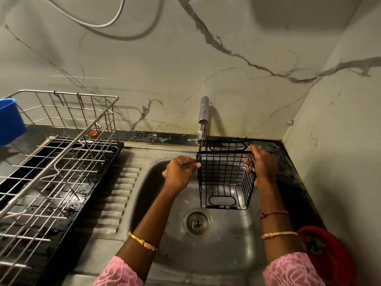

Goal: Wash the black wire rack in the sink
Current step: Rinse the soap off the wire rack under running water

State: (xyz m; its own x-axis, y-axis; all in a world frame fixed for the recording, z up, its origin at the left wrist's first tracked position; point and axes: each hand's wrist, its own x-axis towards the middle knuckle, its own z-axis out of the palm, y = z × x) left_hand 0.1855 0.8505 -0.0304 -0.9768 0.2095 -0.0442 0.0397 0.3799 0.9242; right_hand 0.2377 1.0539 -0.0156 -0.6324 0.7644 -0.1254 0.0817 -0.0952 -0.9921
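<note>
A black wire rack [223,178], basket-shaped with oval handle cut-outs, is held over the steel sink [165,234] just below the tap [203,112]. My left hand [179,172] pinches its left top rim with the fingertips. My right hand [261,166] grips the right side wall, fingers curled through the wires. The rack's open top faces me and its lower end hangs above the basin near the drain [196,222]. No water stream is visible from the tap.
A large steel dish rack [61,153] on a black tray fills the left drainboard, with a blue tub [10,120] behind it. A red bowl [325,250] sits at the right front corner. Marble walls close the back and right.
</note>
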